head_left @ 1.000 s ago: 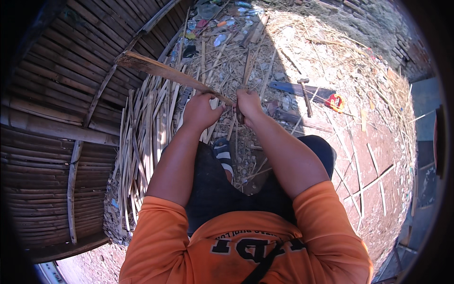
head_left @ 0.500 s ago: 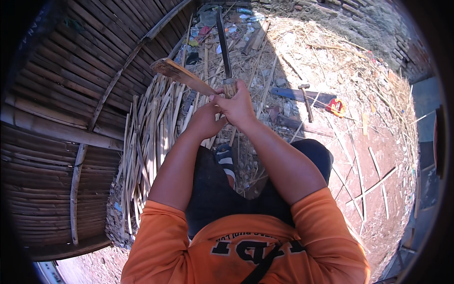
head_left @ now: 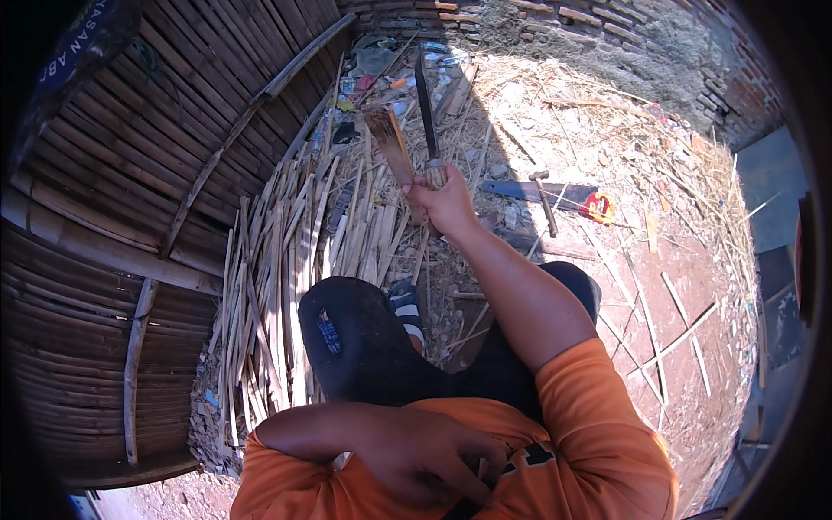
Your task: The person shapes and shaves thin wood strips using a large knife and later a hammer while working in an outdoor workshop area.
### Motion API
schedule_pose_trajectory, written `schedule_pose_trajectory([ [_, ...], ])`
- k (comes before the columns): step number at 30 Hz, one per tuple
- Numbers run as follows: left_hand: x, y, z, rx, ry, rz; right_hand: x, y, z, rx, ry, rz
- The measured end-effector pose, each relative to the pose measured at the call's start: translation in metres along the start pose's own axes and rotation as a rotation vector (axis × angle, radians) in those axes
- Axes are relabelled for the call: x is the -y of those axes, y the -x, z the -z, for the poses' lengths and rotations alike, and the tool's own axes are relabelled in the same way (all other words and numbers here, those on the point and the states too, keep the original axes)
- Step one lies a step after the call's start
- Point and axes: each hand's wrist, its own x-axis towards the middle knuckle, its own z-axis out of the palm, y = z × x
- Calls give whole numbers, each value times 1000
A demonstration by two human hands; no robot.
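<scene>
My right hand (head_left: pixel 444 201) is closed around the wooden handle of a machete (head_left: pixel 425 108), its long dark blade pointing up and away. The same hand also grips a flat, split piece of bamboo or wood (head_left: pixel 392 146), tilted to the left of the blade and darker at its far end. Against the front of my orange shirt, my left hand (head_left: pixel 433 455) is bent inward with its fingers curled near a black strap. Whatever those fingers pinch, if anything, is hidden.
Long split strips (head_left: pixel 282 260) lie piled on the left beside a slatted bamboo wall (head_left: pixel 165 165). A hammer (head_left: pixel 546 204) and a handsaw (head_left: pixel 537 192) rest on the littered ground to the right. A brick wall (head_left: pixel 607 43) stands at the back.
My left hand has let go of the wooden piece and drawn back to my chest. In my right hand, the piece has swung more upright beside the machete.
</scene>
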Motion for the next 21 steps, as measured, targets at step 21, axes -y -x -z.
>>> schedule_pose_trajectory([
  [21,-145,90,-44,-726,-1907,-835,2,5,19,59,-39,-125],
])
